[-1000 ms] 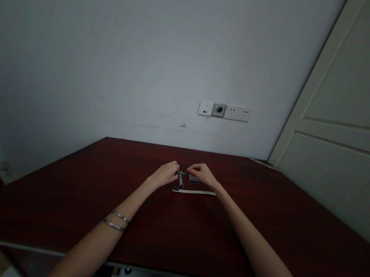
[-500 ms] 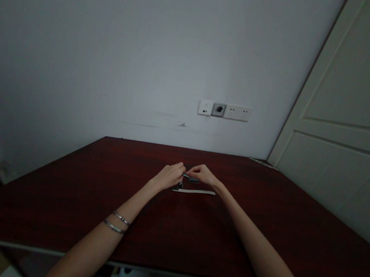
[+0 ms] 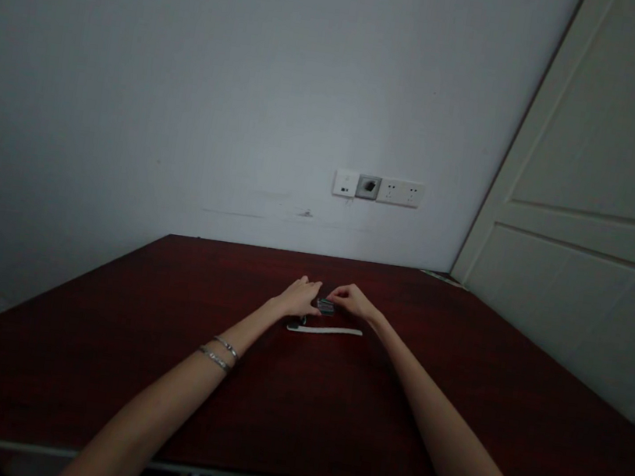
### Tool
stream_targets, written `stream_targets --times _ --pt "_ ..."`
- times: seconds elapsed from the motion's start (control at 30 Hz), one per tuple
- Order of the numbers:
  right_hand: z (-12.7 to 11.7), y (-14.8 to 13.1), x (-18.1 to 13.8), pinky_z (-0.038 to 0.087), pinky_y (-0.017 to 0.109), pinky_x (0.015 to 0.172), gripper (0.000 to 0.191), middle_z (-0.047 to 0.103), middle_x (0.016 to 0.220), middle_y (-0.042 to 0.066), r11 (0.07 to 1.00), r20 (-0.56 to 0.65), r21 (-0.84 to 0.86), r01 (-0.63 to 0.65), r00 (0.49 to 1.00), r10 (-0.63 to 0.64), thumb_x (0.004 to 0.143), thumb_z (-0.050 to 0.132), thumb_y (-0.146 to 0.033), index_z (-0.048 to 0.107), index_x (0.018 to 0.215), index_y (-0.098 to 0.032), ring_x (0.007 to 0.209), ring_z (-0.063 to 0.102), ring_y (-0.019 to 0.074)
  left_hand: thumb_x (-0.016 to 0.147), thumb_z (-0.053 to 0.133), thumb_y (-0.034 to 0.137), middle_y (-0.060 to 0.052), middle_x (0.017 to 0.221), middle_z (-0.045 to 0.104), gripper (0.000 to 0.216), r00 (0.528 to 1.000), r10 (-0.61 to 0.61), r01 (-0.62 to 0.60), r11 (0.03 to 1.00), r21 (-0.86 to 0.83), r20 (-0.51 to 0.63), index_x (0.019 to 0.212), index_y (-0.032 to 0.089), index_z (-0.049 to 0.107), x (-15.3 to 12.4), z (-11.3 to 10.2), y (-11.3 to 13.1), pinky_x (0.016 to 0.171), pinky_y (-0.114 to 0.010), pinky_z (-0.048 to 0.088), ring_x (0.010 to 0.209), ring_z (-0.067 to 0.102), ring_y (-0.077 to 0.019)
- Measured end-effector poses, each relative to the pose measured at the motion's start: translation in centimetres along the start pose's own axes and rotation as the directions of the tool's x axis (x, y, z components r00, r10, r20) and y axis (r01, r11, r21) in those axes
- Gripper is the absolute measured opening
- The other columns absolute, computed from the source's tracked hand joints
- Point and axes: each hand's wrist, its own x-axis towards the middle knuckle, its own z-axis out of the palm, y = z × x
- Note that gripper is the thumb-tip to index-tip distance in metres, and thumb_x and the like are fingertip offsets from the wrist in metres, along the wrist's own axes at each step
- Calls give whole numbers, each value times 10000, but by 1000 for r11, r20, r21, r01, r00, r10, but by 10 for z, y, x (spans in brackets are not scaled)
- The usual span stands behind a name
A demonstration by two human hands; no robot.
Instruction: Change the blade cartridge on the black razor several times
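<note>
A small dark rectangular piece with thin pale lines across it (image 3: 325, 307) lies on the tabletop between my two hands; its kind is too small to tell. My left hand (image 3: 298, 297) is at its left side, thumb and fingers spread apart around that edge. At its upper right, my right hand (image 3: 351, 300) has thumb and fingertips pinched together, and whatever is between them is hidden. Nearer to me lies a slim white strip (image 3: 331, 330) with a dark left end. A small dark object (image 3: 303, 320) sits just under my left hand, partly covered.
The dark red wooden table (image 3: 292, 416) reaches back to a pale wall (image 3: 254, 103). Wall sockets (image 3: 399, 193) sit above its back edge. On the right stands a cream panelled door (image 3: 596, 190). Beneath the front edge are some dim objects.
My left hand has opened from a closed grip. The thin dark rod seen between my hands is now down at the dark piece, with my right hand close by. The view has shifted slightly.
</note>
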Motion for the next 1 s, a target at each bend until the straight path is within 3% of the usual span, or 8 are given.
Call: stream_targets --times 0.3,0.57,1.0 --pt "4 -5 -2 431 214 630 180 704 739 58 986 -5 -165 24 1000 -26 712 601 -231 736 765 -123 653 597 139 719 622 352 -188 1215 515 713 998 -23 26 998 -64 52 1317 69 355 8 3 5 865 -332 369 1121 451 -327" --pt "8 -8 -4 422 194 628 144 707 727 42 971 -45 -238 -2 999 -9 698 619 -192 746 751 -148 668 602 135 708 632 364 -139 1087 590 689 1000 -25 27 991 -129 19 1299 113 382 10 11 0 843 -338 376 1074 471 -312" --pt "7 -15 -8 388 175 603 135 678 848 39 919 -54 -393 -26 999 6 700 611 -242 721 711 -165 709 586 123 684 650 445 -152 1094 553 763 997 -73 74 994 -77 13 1317 134 360 12 17 -5 834 -334 396 1031 513 -299"
